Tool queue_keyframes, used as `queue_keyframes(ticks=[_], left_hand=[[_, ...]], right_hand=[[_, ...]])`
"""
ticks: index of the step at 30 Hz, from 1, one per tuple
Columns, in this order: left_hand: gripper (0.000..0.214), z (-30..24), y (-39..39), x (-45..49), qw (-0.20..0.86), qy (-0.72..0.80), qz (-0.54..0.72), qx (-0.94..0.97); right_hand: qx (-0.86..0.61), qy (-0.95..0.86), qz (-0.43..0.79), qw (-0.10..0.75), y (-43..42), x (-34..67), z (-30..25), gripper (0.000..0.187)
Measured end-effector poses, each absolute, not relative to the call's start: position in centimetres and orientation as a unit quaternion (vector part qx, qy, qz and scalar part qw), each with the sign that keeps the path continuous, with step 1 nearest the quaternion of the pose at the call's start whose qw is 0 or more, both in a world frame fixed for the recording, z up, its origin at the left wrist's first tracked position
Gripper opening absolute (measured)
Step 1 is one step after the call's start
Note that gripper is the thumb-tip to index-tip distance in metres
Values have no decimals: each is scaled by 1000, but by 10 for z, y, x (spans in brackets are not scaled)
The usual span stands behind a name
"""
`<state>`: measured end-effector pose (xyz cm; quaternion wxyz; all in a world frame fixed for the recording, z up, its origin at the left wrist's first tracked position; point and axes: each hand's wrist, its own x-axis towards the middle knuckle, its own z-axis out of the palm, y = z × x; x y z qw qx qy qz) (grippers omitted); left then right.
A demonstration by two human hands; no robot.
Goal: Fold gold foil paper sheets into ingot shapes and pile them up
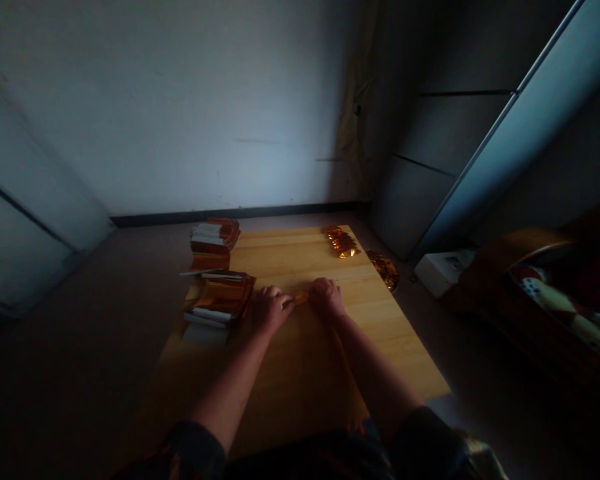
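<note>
We look down at our two bare forearms reaching across a pale wooden tabletop (290, 252) in a dim room. At the centre of the frame, our left hand (273, 310) and our right hand (327, 298) are close together, both curled with the fingers pointing down and inward. Between them sits a small strip of gold foil paper (301, 298), and our left fingertips (285, 300) pinch its near end. Our right hand seems to press on its other end, though the exact grip is hard to tell in the low light.

Just beside our left hand, at the table's left edge, are two stacks of gold and white paper (219, 300), one behind the other. At the far right corner lies a crumpled heap of gold foil (341, 241). Another gold foil cluster (383, 270) sits just past the table's right edge. Farther right are a white box (443, 272) and a patterned cloth (545, 300). A plain wall (180, 107) fills the upper left.
</note>
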<state>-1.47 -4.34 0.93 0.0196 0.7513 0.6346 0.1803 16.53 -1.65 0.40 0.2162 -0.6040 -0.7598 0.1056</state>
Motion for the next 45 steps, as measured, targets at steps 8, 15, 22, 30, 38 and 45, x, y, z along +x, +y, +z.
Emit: queue_keyframes(ticks=[8,15,22,30,38,45], left_hand=[[20,8,-43,-15,14,637,167,753],[21,11,-44,-14,29,638,158,753],[22,11,-44,-14,32,635,165,754],[20,7,-43,-14,24,631,176,755],[22,9,-43,-15,42,633,166,755],[27,11,-45,-14,25,644,135,753]], right_hand=[[-630,-740,90,219,-29,144,9,29],[-640,-728,116,215,-29,144,12,26],[-641,-715,146,238,-24,155,9,21],[-627,-712,131,289,-8,173,-4,19],[-587,-695,152,385,-6,172,0,17],[-532,-781,203,258,-15,142,15,21]])
